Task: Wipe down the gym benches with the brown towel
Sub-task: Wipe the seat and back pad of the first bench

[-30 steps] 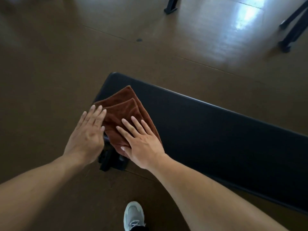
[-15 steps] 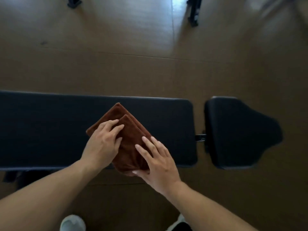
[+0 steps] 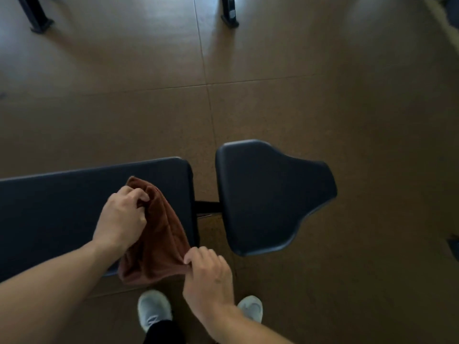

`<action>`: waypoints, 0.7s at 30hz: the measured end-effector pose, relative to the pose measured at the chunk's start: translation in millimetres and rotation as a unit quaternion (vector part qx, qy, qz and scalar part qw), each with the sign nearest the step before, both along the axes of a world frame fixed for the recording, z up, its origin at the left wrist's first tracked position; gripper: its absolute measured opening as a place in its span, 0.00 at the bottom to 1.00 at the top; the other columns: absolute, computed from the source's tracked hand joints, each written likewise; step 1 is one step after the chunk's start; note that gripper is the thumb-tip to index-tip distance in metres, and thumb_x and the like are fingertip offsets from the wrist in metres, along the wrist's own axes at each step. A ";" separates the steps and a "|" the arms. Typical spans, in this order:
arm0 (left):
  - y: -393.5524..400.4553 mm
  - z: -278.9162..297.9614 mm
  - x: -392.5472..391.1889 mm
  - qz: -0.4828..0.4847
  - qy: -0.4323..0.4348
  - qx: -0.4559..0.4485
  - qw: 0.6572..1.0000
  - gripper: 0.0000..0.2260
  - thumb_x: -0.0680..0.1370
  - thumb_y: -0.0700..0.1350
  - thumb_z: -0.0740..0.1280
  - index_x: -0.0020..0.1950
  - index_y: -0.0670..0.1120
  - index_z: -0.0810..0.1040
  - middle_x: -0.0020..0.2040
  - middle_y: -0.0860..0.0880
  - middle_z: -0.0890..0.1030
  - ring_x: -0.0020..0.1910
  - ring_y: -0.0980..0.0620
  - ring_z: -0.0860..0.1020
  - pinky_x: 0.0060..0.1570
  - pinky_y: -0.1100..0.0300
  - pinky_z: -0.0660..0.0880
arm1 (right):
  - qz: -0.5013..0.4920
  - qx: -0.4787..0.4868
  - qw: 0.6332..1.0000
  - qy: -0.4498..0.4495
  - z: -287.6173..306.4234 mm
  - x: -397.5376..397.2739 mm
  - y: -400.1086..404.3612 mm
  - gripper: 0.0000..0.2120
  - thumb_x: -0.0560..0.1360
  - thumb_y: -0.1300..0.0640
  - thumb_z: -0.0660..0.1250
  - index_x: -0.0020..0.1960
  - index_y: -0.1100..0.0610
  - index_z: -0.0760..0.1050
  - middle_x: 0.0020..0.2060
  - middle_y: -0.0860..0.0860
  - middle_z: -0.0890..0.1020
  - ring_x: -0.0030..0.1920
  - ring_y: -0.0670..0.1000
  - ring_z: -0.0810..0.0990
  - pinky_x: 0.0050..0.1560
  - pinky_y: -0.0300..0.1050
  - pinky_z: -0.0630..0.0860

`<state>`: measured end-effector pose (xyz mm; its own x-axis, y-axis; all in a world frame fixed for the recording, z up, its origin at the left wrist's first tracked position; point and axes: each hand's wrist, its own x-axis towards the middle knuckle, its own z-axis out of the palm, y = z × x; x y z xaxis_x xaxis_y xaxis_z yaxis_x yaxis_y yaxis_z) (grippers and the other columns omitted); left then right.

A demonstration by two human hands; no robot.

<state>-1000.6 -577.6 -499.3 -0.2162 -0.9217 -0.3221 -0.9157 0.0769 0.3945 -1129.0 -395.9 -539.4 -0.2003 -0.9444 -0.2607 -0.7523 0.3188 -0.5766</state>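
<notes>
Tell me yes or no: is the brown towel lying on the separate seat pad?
No. The brown towel lies on the long bench pad.

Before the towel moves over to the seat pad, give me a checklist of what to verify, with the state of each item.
1. Left hand has the brown towel: ok, fingers pinch a fold near its far end.
2. Right hand has the towel: ok, it pinches the near right corner.
3. Towel lying flat for wiping: not ok, it is bunched and its near end hangs off the long pad.
4. Seat pad free of objects: ok.
5. Gap and black bar between the pads noted: ok, visible.
6. Pads already clean: cannot tell.
</notes>
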 end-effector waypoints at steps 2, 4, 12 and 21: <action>3.8 0.4 -18.7 -0.013 0.026 -0.008 1.000 0.10 0.80 0.37 0.68 0.59 0.47 0.82 0.59 0.50 0.78 0.61 0.46 0.75 0.61 0.50 0.71 | -0.090 0.031 0.994 -0.047 2.0 -20.9 8.5 0.14 0.75 0.59 0.66 0.53 0.42 0.70 0.46 0.40 0.76 0.46 0.43 0.76 0.47 0.41 0.75; 7.1 -2.3 -41.1 -0.037 0.051 -0.015 0.998 0.10 0.79 0.37 0.69 0.58 0.48 0.82 0.57 0.52 0.77 0.59 0.48 0.75 0.59 0.54 0.70 | -0.195 0.083 0.956 -0.204 11.0 -36.9 10.0 0.12 0.77 0.54 0.65 0.54 0.39 0.67 0.48 0.41 0.78 0.48 0.43 0.79 0.50 0.42 0.77; 9.2 -5.1 -77.9 -0.062 0.089 0.016 0.994 0.10 0.80 0.38 0.69 0.58 0.49 0.82 0.57 0.54 0.75 0.58 0.51 0.74 0.58 0.54 0.73 | -0.399 0.225 0.736 -0.499 9.9 -18.3 -10.8 0.42 0.69 0.51 0.82 0.76 0.48 0.64 0.60 0.46 0.82 0.56 0.46 0.82 0.50 0.42 0.82; 13.8 6.3 -99.5 -0.088 0.154 -0.024 0.984 0.10 0.81 0.38 0.67 0.60 0.48 0.80 0.58 0.55 0.73 0.58 0.56 0.69 0.60 0.58 0.69 | -0.281 0.152 0.906 -0.279 64.9 -109.0 -14.0 0.10 0.73 0.47 0.77 0.51 0.44 0.79 0.44 0.45 0.86 0.44 0.44 0.85 0.49 0.52 0.84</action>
